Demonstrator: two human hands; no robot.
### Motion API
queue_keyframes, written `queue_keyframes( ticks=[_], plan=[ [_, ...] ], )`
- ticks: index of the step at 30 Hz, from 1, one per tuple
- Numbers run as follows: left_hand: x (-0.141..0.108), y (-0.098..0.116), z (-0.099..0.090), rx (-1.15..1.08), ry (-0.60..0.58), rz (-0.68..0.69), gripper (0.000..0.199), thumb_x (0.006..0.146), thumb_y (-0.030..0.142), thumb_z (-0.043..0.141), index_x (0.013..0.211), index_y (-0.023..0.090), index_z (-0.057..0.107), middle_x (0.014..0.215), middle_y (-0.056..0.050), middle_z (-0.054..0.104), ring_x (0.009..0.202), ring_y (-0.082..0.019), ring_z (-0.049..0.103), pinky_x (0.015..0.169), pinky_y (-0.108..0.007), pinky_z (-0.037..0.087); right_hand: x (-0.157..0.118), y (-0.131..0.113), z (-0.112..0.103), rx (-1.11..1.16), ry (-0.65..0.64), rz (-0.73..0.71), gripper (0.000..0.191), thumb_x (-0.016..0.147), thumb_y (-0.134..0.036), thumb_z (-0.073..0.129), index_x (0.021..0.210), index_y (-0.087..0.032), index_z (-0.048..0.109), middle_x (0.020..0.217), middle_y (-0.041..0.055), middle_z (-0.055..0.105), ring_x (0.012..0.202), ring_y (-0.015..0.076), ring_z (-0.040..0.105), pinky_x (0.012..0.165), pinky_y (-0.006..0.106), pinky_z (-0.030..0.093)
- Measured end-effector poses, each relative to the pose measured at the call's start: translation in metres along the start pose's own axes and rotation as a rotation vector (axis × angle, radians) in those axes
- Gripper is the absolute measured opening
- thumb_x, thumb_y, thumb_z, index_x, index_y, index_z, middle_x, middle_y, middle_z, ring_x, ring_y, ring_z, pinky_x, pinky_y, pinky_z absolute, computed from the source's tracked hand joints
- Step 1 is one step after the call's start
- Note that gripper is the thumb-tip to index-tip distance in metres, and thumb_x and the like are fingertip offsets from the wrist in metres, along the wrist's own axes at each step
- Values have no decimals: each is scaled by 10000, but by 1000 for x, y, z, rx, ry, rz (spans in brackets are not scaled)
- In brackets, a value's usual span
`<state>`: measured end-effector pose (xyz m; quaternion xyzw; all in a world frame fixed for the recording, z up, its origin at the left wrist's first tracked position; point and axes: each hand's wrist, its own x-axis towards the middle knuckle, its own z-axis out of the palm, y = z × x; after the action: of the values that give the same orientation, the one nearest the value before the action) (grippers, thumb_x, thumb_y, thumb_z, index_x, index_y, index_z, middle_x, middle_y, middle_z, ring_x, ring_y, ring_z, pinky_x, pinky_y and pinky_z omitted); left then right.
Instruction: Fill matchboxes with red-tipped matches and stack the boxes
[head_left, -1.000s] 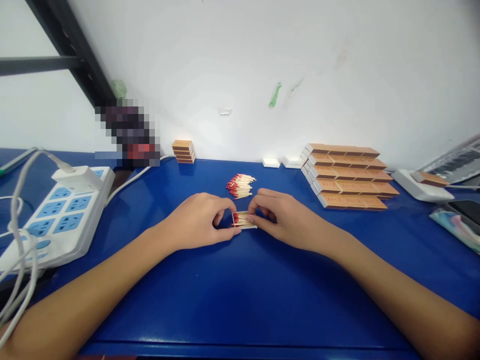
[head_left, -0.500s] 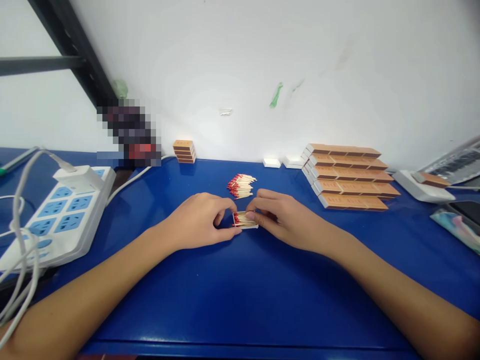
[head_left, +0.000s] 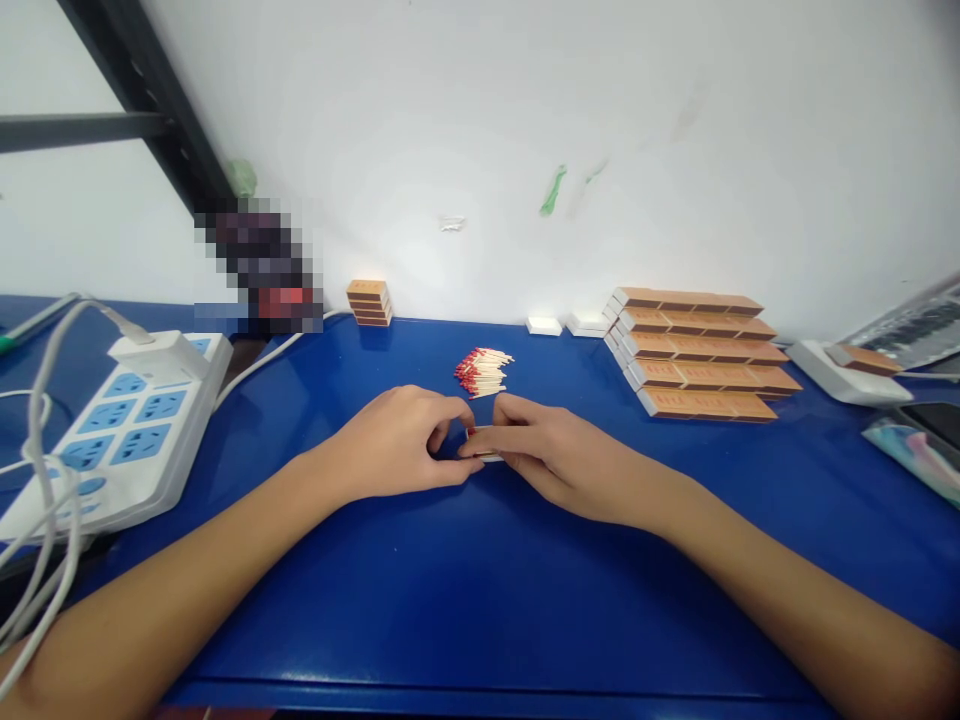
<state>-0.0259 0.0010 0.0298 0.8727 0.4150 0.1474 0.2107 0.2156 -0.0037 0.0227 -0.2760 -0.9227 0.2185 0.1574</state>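
A small white matchbox tray [head_left: 493, 458] with red-tipped matches in it lies on the blue table between my hands. At its left end, my left hand [head_left: 409, 440] grips it between thumb and forefinger. My right hand [head_left: 559, 450] is closed over the right end, and one finger reaches left across the matches inside. That hand hides most of the tray and its matches. Just beyond my hands lies a loose pile of matches [head_left: 484, 372], red heads to the left.
Stacked matchboxes [head_left: 697, 350] stand at the right by the wall, with a smaller stack [head_left: 368, 303] at the back left. White trays [head_left: 544, 325] sit between them. A power strip [head_left: 127, 430] with cables occupies the left; a white device [head_left: 847, 372] is at right.
My right hand has shifted slightly, and its finger now stretches farther left over the matches, covering more of the tray. My left hand and the loose pile have stayed in place.
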Motion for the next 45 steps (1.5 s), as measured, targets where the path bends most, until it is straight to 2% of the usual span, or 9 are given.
queue_keyframes(
  ticks=[7, 11, 17, 21, 25, 45],
  plan=[
    [1, 0, -1, -6, -7, 1, 243, 852, 425, 746, 965, 211, 733, 661, 54, 595, 594, -109, 532, 581, -259, 364, -3, 1, -7, 33, 69, 24, 340, 1045, -92, 442, 1186, -229, 718, 988, 41, 574, 798, 136, 565, 717, 284, 437],
    [1, 0, -1, 3, -12, -4, 242, 852, 419, 742, 987, 218, 740, 663, 54, 598, 594, -109, 532, 580, -257, 358, -4, 1, -7, 5, 52, 26, 356, 1031, -84, 461, 1171, -244, 746, 929, 31, 548, 707, 122, 524, 661, 274, 414],
    [1, -2, 0, 7, -10, 0, 277, 855, 442, 739, 1013, 214, 738, 664, 49, 602, 592, -113, 533, 575, -258, 353, -4, 6, -6, 13, 97, 41, 318, 1007, -70, 482, 1124, -198, 748, 912, 33, 568, 695, 114, 526, 633, 260, 398],
    [1, 0, -1, 4, -12, -8, 281, 861, 447, 732, 1022, 217, 748, 664, 45, 604, 597, -115, 543, 580, -256, 361, -5, 7, -6, 26, 70, 13, 321, 992, -56, 490, 1063, -201, 767, 867, 20, 537, 672, 109, 504, 631, 256, 391],
    [1, 1, -1, 7, -16, -8, 280, 864, 445, 728, 1023, 215, 749, 660, 43, 601, 596, -118, 542, 578, -259, 359, -4, 6, -7, 33, 88, 22, 330, 1005, -75, 481, 1096, -213, 767, 872, 23, 543, 672, 111, 510, 631, 256, 397],
    [0, -1, 0, 15, -8, -3, 301, 860, 447, 738, 1046, 211, 747, 677, 41, 615, 600, -120, 542, 583, -264, 358, -4, 10, -10, -39, 141, 21, 293, 960, -50, 502, 1009, -180, 761, 860, 32, 584, 665, 112, 519, 607, 252, 384]
  ],
)
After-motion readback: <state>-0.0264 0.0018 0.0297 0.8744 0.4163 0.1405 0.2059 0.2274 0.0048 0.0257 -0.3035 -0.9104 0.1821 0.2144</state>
